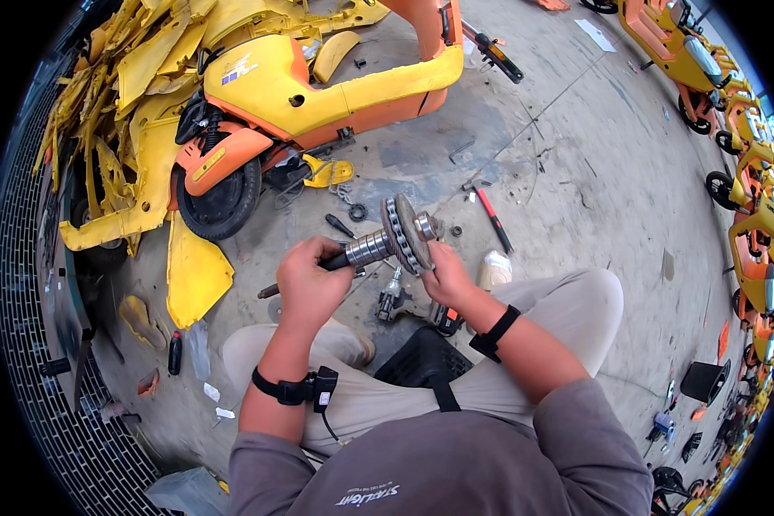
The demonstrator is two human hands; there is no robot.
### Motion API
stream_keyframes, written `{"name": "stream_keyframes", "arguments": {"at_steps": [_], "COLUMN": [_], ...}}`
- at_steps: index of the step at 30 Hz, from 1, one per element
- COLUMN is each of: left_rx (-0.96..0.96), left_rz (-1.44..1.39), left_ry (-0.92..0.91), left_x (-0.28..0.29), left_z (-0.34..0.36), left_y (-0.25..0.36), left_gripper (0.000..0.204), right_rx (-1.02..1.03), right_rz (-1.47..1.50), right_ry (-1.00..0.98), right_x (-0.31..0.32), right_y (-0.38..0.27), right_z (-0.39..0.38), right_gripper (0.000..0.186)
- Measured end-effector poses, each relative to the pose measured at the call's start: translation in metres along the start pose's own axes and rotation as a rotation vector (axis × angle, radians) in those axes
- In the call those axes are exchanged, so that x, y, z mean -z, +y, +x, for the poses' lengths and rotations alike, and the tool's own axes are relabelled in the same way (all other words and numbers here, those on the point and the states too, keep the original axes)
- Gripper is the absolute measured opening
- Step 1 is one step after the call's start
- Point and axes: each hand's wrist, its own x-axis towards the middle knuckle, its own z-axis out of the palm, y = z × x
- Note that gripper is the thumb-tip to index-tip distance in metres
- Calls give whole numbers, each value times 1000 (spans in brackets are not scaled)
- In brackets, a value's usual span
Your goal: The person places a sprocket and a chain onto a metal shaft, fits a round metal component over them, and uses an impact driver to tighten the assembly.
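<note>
In front of my lap I hold a metal shaft (369, 249) with a ribbed silvery collar and a round disc (410, 234) ringed by what looks like chain or rollers. My left hand (312, 282) is wrapped round the dark part of the shaft, whose thin end pokes out to the left. With the fingers of my right hand (449, 273) I grip the rim of the disc at its lower right. Beneath lies a cordless power tool (393, 299), partly covered by my arms. A black-handled tool (340, 225) and a small toothed ring (357, 211) lie just beyond.
A yellow and orange scooter (318, 103) lies ahead, beside a heap of yellow panels (146, 95). Right of my hands is a hammer with a red handle (494, 221). Parked scooters (752, 224) line the far right. A dark bottle (175, 353) is at my left.
</note>
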Motion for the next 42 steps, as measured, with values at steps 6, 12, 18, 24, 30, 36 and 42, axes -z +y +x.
{"name": "stream_keyframes", "arguments": {"at_steps": [6,12,18,24,30,36,42], "left_rx": [399,625,714,639,770,798,817], "left_rz": [-440,-605,-658,-599,-694,-807,-835], "left_ry": [-160,-386,-483,-555,-571,-630,-653], "left_x": [-5,-12,-34,-54,-61,-61,-63], "left_z": [14,17,12,3,7,11,7], "left_y": [-37,-30,-34,-34,-36,-30,-29], "left_gripper": [24,26,25,21,16,16,15], "right_rx": [225,281,23,-223,-277,-366,-294], "right_rz": [-14,61,215,217,177,281,269], "right_ry": [181,-13,-301,-366,-347,-322,-304], "right_x": [54,108,138,142,141,142,146], "right_y": [-59,-86,-109,-114,-83,-58,-55], "right_z": [20,48,82,93,80,63,52], "right_gripper": [62,24,25,28,33,30,28]}}
